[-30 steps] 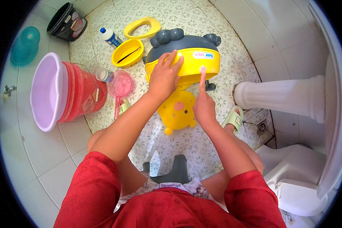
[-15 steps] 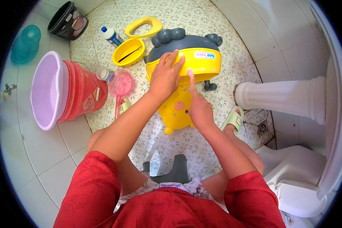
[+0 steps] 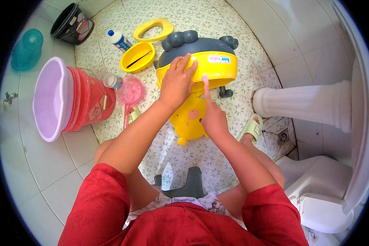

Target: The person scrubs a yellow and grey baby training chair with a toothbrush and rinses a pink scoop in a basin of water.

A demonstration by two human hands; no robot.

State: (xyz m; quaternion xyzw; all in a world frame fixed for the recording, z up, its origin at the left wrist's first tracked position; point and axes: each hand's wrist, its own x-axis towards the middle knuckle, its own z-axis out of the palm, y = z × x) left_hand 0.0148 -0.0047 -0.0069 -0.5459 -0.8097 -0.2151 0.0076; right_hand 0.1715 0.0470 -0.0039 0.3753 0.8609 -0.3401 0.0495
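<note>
While its smooth yellow rim is catching the light, the potty (image 3: 217,69) is lying tipped on the tile floor (image 3: 244,18), just ahead of the person's feet (image 3: 253,130), its grey plastic body bulging into rounded knobs. The left hand (image 3: 177,81) is resting on the yellow side, fingers spread and gripping nothing visible. The right hand (image 3: 215,119) is pointing its straightened index finger at the edge, where a pinkish-white patch is showing at the tip; whether its curled fingers are holding anything, I cannot tell. Below, the eared lid (image 3: 183,123) is showing a pink oval nose. Farther left, a thin dark brush (image 3: 138,59) is lying in a round bowl (image 3: 142,67), near a hollow yellow ring (image 3: 167,29) and a blue-capped bottle (image 3: 121,42). A translucent pink dipper (image 3: 130,91) is sitting beside a ribbed red bucket (image 3: 90,98).
</note>
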